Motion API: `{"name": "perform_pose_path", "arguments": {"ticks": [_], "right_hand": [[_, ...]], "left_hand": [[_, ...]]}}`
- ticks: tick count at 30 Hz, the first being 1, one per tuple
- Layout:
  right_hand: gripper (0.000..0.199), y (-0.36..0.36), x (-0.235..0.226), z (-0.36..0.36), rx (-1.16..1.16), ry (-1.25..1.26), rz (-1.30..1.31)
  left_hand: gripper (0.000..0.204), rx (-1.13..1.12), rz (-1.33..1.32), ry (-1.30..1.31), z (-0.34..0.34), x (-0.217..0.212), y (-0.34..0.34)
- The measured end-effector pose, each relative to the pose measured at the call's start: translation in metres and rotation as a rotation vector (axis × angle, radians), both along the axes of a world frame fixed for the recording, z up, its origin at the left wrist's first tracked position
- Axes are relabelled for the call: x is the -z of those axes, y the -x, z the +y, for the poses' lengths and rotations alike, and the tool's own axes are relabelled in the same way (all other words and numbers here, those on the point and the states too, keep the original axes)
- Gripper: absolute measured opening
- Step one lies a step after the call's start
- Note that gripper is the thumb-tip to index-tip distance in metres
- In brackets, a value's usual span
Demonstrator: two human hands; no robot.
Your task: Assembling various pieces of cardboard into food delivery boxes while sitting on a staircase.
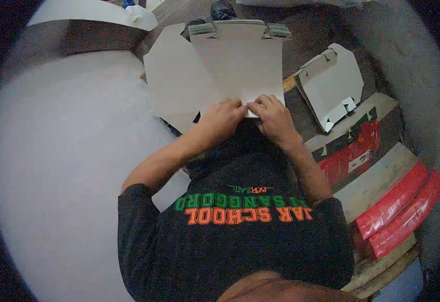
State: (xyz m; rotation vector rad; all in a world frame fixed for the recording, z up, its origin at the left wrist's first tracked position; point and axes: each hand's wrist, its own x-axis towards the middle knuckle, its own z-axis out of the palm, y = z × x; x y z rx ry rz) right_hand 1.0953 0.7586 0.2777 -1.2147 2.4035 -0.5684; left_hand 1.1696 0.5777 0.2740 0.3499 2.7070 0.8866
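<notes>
While fingers (264,100) pinch board (245,68), shirt (230,251) bears orange lettering (230,216).

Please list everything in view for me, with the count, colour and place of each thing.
Notched card stack: one, off-white, upper centre
Card sheet: at least one, off-white, left of the stack
Cut card piece: at least one, off-white, right of the stack
Red panel: one, red, right
Red bands: two, red, lower right
White expanse: one, white, left
Curved panel: one, white, top left
Dark object: one, black, top centre, kind unclear
T-shirt: one, black with orange and green print, lower centre
Left grip: one, bare, at the stack's near edge
Right grip: one, bare, beside the left
</notes>
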Motion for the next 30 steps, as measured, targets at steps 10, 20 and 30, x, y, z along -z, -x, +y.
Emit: {"name": "perform_pose_path", "arguments": {"ticks": [10, 20, 30], "right_hand": [[0.053, 0.029, 0.005, -0.005, 0.259, -0.083, -0.128], [0.038, 0.045, -0.001, 0.016, -0.039, -0.186, -0.257], [0.029, 0.081, 0.038, 0.028, 0.117, 0.016, -0.722]], "left_hand": [[0.025, 0.106, -0.509, -0.179, -0.044, 0.017, 0.081], [0.020, 0.136, -0.397, -0.250, -0.053, 0.008, 0.055], [0.053, -0.068, 0.178, 0.142, -0.045, 0.006, -0.012]]}}
